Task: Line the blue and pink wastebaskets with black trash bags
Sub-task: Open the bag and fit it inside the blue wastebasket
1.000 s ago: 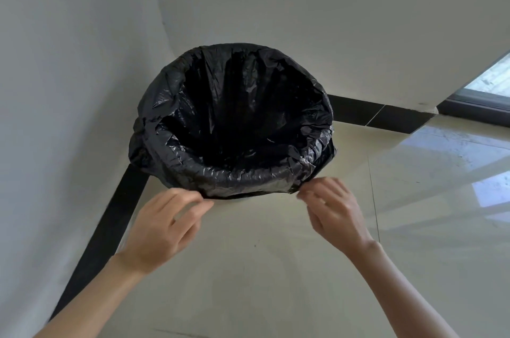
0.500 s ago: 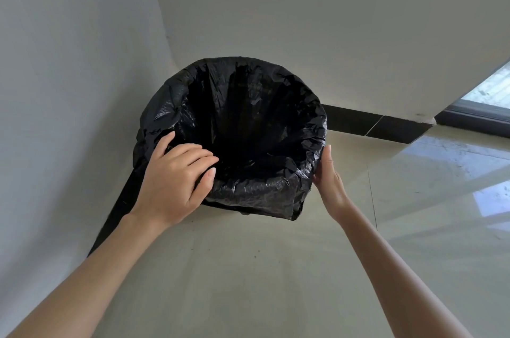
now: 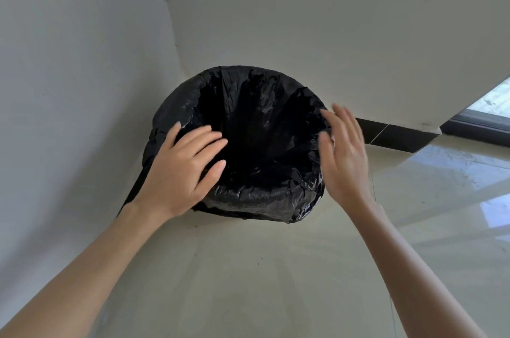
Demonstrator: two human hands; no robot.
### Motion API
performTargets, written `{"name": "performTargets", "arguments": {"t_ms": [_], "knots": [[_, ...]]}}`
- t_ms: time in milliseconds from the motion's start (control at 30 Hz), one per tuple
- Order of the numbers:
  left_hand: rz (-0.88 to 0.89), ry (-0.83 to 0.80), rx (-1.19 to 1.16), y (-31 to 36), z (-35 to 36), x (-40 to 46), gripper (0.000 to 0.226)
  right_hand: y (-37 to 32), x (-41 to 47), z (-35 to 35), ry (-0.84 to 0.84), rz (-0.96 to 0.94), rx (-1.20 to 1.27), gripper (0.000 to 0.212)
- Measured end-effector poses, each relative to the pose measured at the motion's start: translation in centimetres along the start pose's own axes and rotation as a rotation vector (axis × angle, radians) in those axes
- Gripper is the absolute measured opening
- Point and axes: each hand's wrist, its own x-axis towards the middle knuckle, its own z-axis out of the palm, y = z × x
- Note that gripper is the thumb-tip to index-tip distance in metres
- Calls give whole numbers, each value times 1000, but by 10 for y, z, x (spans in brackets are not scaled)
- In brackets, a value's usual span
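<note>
Between the two hands stands a wastebasket fully wrapped in a black trash bag (image 3: pixel 248 194), so that its own colour cannot be seen; whether it is the blue or the pink one cannot be told. The bag is folded outward over the rim all around, and its inside hangs down dark and creased.

The left hand (image 3: pixel 179 169) lies over the near-left part of the rim, fingers straight and spread, reaching a little over the opening. It grips nothing; it seems to rest on the folded plastic, probably to press it flat against the rim so it does not slip back inside. The right hand (image 3: pixel 345 155) is at the right side of the rim, also with straight, loose fingers and holding nothing. It is blurred, so it cannot be told if it touches the bag or is just beside it. Judging from this, the lining of this basket looks nearly done, and the hands are only smoothing the edge.

Beyond the hands, the basket stands close in a corner of two pale walls (image 3: pixel 82 89), with a dark baseboard (image 3: pixel 392 136) running behind the right hand. The glossy floor (image 3: pixel 262 268) lies under the forearms. The walls leave little room behind the far rim, so reaching there may be awkward. A second basket is not in view.
</note>
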Motion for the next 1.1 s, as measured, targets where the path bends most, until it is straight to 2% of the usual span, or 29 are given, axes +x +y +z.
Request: {"name": "performTargets", "arguments": {"t_ms": [67, 167, 300, 367, 433, 533, 633, 733, 833, 900, 1100], "knots": [[-75, -37, 35, -7, -3, 13, 68, -14, 5, 5, -224, -175, -119, 51], [-251, -122, -4, -31, 2, 17, 85, -15, 4, 12, -487, -224, -254, 64], [-438, -138, -212, -47, 4, 7, 78, -7, 3, 11, -535, -232, -362, 79], [-464, -127, -173, -45, 0, 8, 80, -7, 4, 10, -532, -223, -382, 78], [-394, -15, -81, -34, -8, 11, 79, -12, 2, 8, -456, -246, -403, 72], [-111, 141, -63, -3, -13, 12, 59, -29, -15, 7, -303, -378, -359, 56], [106, 124, -25, 19, 0, 7, 43, -39, -42, 18, -291, -543, -285, 46], [253, 102, 15, 12, 17, -5, 44, -28, -53, 26, -334, -676, -315, 44], [400, 158, 63, 0, 26, -13, 46, -17, -47, 28, -347, -764, -321, 46], [387, 180, 89, -4, 30, -7, 49, -14, -39, 33, -324, -781, -321, 47], [88, 103, 163, -4, 42, 22, 49, -9, -6, 49, -248, -627, -452, 51]]}}
